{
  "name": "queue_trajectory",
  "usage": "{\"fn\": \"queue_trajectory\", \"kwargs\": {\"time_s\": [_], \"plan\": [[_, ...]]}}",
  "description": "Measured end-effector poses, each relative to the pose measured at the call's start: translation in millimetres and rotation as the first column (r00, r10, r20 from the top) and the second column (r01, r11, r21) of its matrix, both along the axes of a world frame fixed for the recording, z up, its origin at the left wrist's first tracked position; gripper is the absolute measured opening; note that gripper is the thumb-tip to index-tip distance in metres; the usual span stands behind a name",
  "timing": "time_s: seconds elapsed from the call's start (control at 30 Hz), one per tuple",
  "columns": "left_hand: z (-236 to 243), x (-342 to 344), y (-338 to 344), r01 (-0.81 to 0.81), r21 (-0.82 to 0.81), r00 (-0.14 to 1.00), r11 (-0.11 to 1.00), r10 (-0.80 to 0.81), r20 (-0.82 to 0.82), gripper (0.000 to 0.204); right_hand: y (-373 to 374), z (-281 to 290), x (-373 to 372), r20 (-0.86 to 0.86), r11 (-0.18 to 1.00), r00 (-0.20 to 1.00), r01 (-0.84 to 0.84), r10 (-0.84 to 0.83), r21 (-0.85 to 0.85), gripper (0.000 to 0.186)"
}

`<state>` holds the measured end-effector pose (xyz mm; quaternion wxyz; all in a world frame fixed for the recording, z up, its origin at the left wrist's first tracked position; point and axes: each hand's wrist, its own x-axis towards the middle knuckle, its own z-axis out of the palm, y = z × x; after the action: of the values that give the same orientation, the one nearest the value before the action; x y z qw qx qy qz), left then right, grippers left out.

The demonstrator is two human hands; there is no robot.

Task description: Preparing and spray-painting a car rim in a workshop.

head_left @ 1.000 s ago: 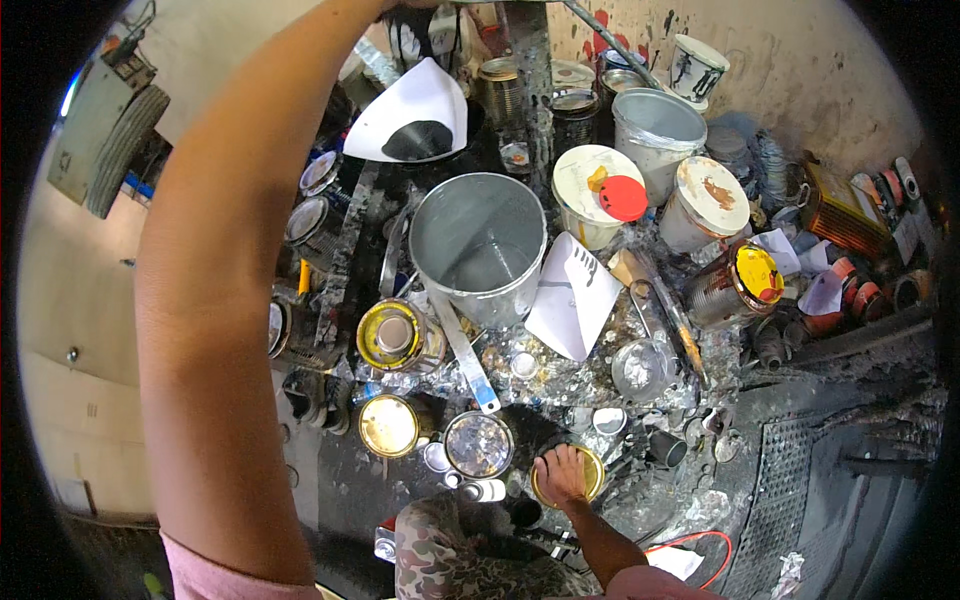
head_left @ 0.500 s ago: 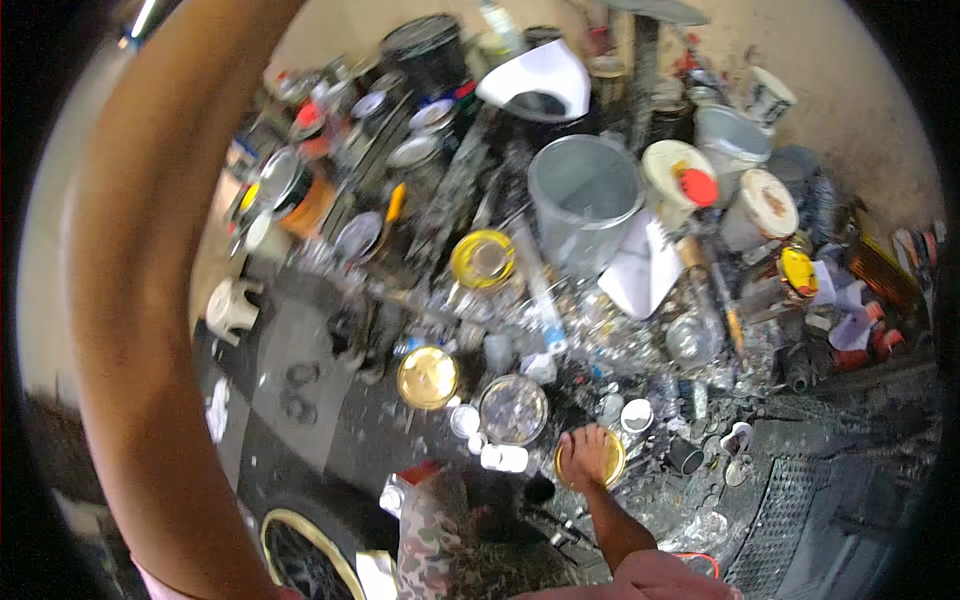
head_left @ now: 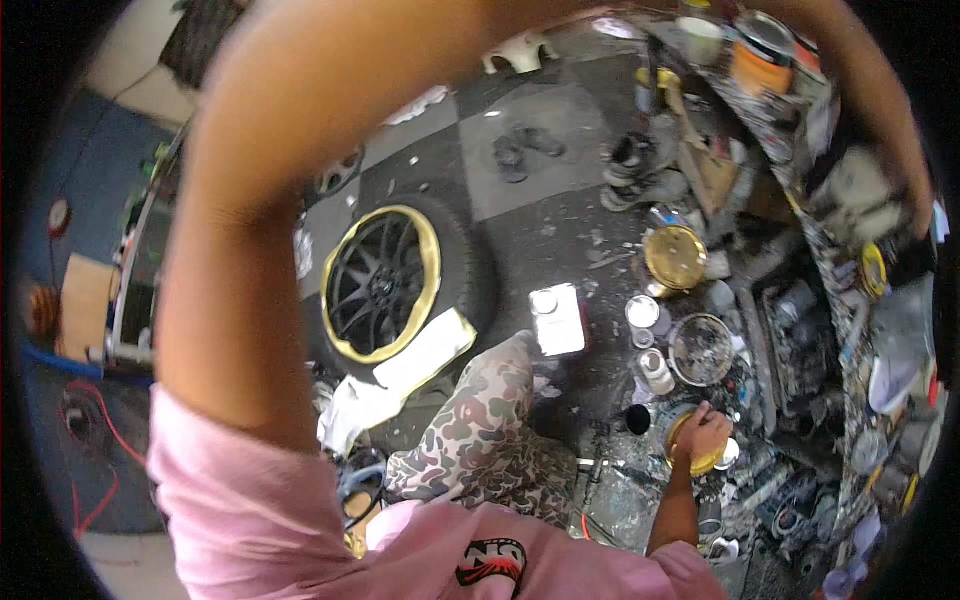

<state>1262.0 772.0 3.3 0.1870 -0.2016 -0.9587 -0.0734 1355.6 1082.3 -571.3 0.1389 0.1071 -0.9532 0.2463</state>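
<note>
My right hand [head_left: 705,432] is down on a round yellow-rimmed tin [head_left: 708,464], its fingers curled over the top. Beyond it are a round tub with a speckled inside [head_left: 701,350], a small white bottle [head_left: 655,370] and a white-topped pot [head_left: 641,312]. Farther off sits a tin with a gold lid [head_left: 675,257]. My left arm [head_left: 240,300] is raised close to the camera and arches across the top. A blurred brown shape at the upper right may be part of my left hand; its fingers cannot be made out.
A black wheel [head_left: 383,285], its rim edged in yellow tape, lies on the checkered floor to the left. Near my knee is a rectangular white-topped can [head_left: 557,320]. Dark sandals [head_left: 510,158] are farther away. Cluttered, paint-stained pots and tubs run along the right side.
The view has swung left, bringing the wheel and my lap into fuller sight. My left arm now arches across the top. My right hand stays on the tin.
</note>
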Motion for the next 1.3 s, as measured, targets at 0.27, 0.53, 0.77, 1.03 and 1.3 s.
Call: {"fn": "queue_trajectory", "kwargs": {"time_s": [0.27, 0.53, 0.77, 1.03, 1.3], "plan": [[-238, 161, -7, 0.077, 0.352, 0.994, 0.933, -0.047, -0.094, 0.097, 28, -64, -12, -0.031, 0.973, 0.999, -0.027, 0.035, 0.227, 0.044], [-400, 245, 82, 0.003, 0.436, 1.000, 0.900, -0.005, 0.005, 0.095, 71, -7, 50, 0.088, 0.931, 0.929, -0.349, 0.359, -0.111, 0.077], [-462, 318, 193, 0.206, 0.347, 0.963, 0.915, -0.253, 0.096, 0.107, 62, 90, 260, 0.197, 0.869, 0.908, -0.263, 0.370, -0.420, 0.108], [-478, 375, 263, 0.266, 0.423, 0.818, 0.866, -0.435, 0.376, 0.080, 111, 68, 355, 0.084, 0.956, 0.985, -0.122, 0.149, -0.265, 0.110], [-480, 381, 252, 0.186, 0.516, 0.539, 0.836, -0.526, 0.658, 0.070, 113, 38, 388, 0.237, 0.865, 0.964, 0.013, 0.123, -0.502, 0.106]]}}
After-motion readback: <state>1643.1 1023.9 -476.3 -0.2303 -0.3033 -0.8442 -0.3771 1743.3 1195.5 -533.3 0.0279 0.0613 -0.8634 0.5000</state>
